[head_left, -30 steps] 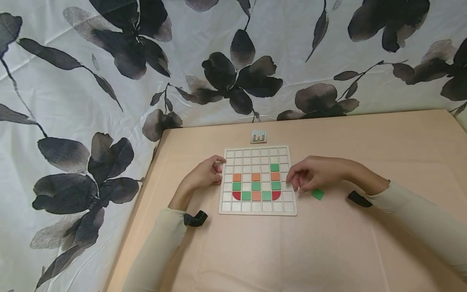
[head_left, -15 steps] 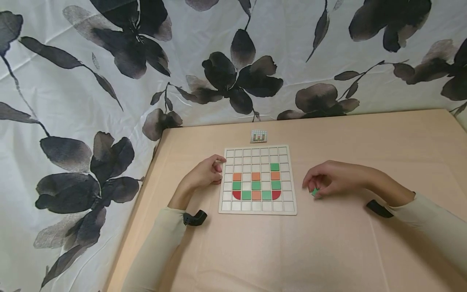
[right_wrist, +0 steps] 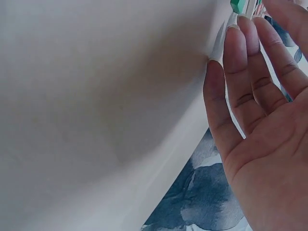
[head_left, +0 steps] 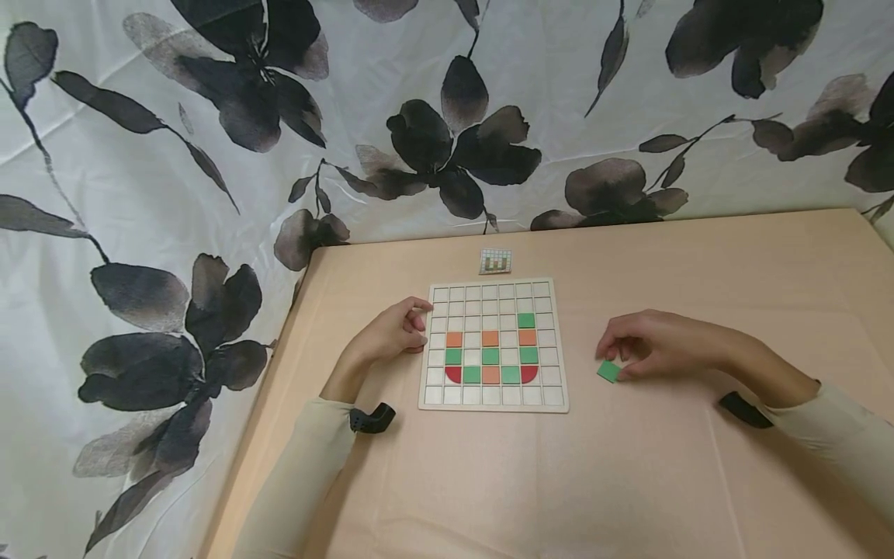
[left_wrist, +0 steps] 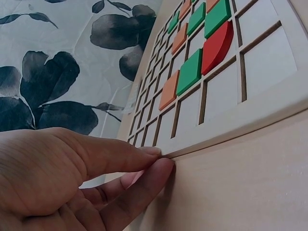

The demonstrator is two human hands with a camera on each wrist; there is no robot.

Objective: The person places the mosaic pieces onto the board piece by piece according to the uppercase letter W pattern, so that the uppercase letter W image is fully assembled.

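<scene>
A pale game board point(head_left: 427, 397) with a square grid lies on the table and holds green, orange and red tiles. My left hand point(head_left: 394, 332) touches the board's left edge with its fingertips; the left wrist view shows the left hand point(left_wrist: 96, 173) right at the board's rim point(left_wrist: 231, 130). On the table right of the board lies a loose green square tile point(head_left: 609, 371). Over it, from the right, comes my right hand point(head_left: 653, 341), thumb and fingertips right at the tile's edges. The right wrist view shows the right hand point(right_wrist: 269, 115) with extended fingers, the green tile point(right_wrist: 237, 6) just beyond them.
Behind the board sits a small patterned card point(head_left: 495, 262). The light wooden table point(head_left: 559, 481) ends at the left against a white floral cloth point(head_left: 279, 186), which also hangs along the back. Dark wrist bands point(head_left: 373, 418) sit at both cuffs.
My right hand has moved right, away from the board's right edge, passing over the green tile, which shows again by its fingertips. My left hand and the board have stayed put.
</scene>
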